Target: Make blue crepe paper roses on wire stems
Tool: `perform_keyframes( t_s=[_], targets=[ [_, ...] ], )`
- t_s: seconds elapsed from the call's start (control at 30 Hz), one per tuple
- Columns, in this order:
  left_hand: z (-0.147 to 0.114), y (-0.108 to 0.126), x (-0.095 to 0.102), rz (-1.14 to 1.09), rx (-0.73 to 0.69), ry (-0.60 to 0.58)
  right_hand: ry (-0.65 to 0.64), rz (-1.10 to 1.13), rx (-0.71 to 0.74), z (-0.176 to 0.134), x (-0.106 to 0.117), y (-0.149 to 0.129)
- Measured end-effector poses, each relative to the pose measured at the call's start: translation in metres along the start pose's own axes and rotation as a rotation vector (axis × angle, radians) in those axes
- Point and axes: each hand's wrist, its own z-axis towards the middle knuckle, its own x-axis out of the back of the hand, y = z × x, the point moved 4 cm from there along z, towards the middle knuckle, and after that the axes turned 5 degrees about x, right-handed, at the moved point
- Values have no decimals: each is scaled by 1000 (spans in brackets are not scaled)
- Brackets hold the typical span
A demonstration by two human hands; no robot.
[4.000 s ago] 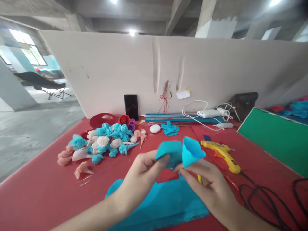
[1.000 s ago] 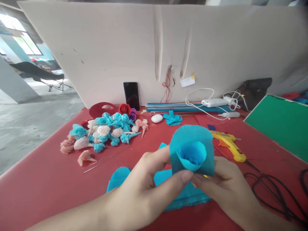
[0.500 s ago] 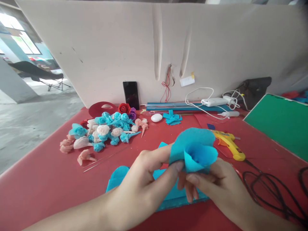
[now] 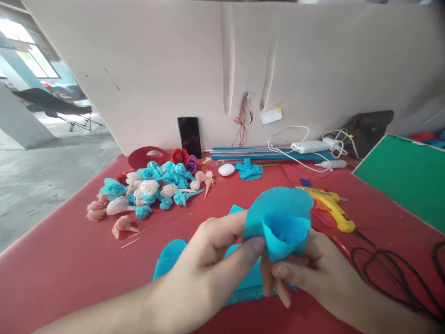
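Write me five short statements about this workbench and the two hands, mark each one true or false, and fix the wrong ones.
1. The left hand pinches the blue sheet. True.
2. The right hand is gripping the glue gun. False: the glue gun lies on the red table, and that hand holds the blue roll near its lower end.
3. The black phone leans against the pale board. True.
4. The pile of small flowers sits at the right end of the table. False: it is on the left side.
5. The white egg-shaped object lies left of the blue strips. True.
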Motion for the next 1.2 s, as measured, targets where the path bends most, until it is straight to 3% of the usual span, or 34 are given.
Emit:
perform_keyframes(
  t_s=[0.17, 0.3, 0.6, 0.77, 1.2],
  targets=[
    [2, -2, -3, -101, 10, -55, -38, 81, -18, 0, -2, -1],
    [1, -8, -1, -169, 20, -29, -51, 104, -24, 1, -4, -6],
    [4, -2, -10, -265, 97, -137, -93, 193, -17, 2, -5, -2],
    [5, -10, -8, -249, 196, -58, -89, 165, -75, 2, -6, -1],
    [6, -12, -8, -241, 202, -42, -94, 164, -21, 2, -5, 0]
  ],
)
